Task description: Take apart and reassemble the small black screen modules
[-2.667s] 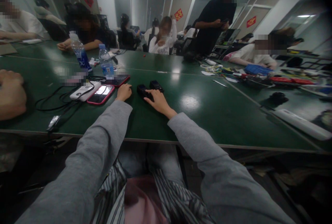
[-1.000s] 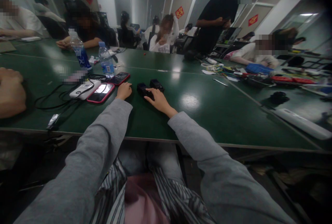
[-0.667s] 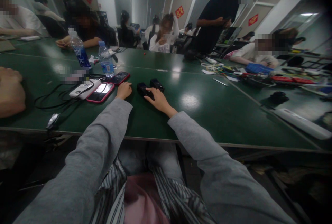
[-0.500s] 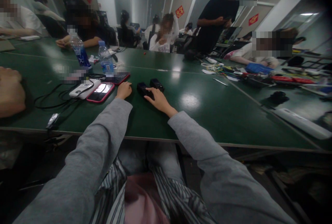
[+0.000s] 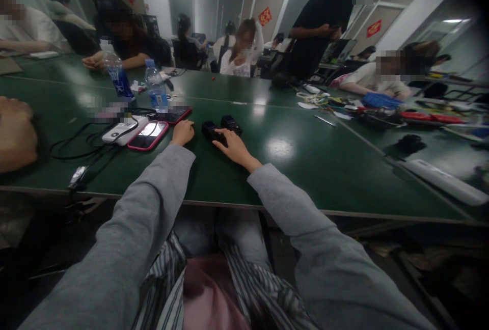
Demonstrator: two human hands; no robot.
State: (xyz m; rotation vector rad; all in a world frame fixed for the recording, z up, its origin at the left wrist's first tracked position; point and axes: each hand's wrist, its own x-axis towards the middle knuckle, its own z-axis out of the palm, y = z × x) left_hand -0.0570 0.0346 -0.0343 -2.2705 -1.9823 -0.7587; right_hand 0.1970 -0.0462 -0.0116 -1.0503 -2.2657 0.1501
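Note:
My right hand (image 5: 235, 147) lies over a small black keypad device (image 5: 209, 127), fingers stretched out and thumb apart, touching it without gripping round it. A second black device (image 5: 231, 124) with a small screen rests just beyond those fingers, partly hidden by them. On the table to the left, my left hand (image 5: 183, 132) is loosely curled, with nothing visible in it. Close beside it are a phone in a pink-red case (image 5: 148, 135) with a lit screen and a darker red-edged phone (image 5: 176, 114).
Left of the phones lie a white device (image 5: 125, 131) and black cables (image 5: 86, 134). Two plastic bottles stand behind: a blue-labelled one (image 5: 119, 78) and a clear one (image 5: 156, 88). Cluttered cables (image 5: 324, 100) and a white bar (image 5: 446, 182) lie right. Another person's hand (image 5: 17, 134) is far left.

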